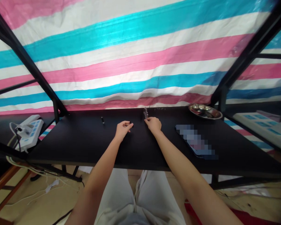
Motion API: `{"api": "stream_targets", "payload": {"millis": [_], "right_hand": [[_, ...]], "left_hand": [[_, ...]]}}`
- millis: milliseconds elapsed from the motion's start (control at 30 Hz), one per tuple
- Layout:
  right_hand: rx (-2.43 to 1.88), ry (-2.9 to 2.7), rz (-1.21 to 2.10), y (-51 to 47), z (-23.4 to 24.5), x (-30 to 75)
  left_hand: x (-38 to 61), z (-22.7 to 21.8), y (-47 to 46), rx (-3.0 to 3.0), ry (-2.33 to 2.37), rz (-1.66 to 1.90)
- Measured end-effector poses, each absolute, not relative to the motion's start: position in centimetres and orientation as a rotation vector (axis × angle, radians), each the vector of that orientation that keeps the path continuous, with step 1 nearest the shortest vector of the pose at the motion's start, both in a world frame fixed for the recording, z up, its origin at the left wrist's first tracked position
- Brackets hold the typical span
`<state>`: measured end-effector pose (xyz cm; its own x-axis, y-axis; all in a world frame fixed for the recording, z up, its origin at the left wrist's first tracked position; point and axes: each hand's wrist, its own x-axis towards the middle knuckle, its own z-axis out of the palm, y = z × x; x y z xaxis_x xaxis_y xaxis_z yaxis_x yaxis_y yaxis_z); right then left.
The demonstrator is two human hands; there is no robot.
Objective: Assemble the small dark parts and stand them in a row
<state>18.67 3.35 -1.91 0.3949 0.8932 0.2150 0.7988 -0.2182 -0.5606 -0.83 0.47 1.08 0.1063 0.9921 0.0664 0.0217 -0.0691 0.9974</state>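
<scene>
My left hand (123,129) is over the middle of the black table, its thumb and fingers pinching a small black object (131,124) whose kind I cannot make out. To its right, my right hand (154,124) pinches the lower end of a clear, bumpy strip (145,112) that looks like a row of beads. This strip stands up from the tabletop near the back edge. Behind the right hand lies a row of tiny clear pieces (159,109). A small dark tube with a pale band (102,120) rests left of my left hand.
A shiny round metal dish (205,112) sits at the back right. Nearer me lies a blurred, flat, bluish item (196,142). White power strips (30,134) with plugs are at the left. Black frame posts (243,56) flank the table (79,147), with a striped sheet (131,68) behind.
</scene>
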Motion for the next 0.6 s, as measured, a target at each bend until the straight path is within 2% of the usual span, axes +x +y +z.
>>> {"api": "stream_targets", "payload": {"millis": [233,400,600], "right_hand": [[-2.068,-1.449,0.238,3.4,-1.9,18.9],[-2.07,-1.462,0.273,3.3,-1.6,18.9],[-2.175,-1.518,0.293,2.2,-0.5,18.7]], "left_hand": [[0.1,0.1,2.3,1.428,1.149,1.247],[2.1,0.3,4.2,1.758,1.259,1.164],[4.9,-0.3,5.5,1.889,1.404,1.049]]}}
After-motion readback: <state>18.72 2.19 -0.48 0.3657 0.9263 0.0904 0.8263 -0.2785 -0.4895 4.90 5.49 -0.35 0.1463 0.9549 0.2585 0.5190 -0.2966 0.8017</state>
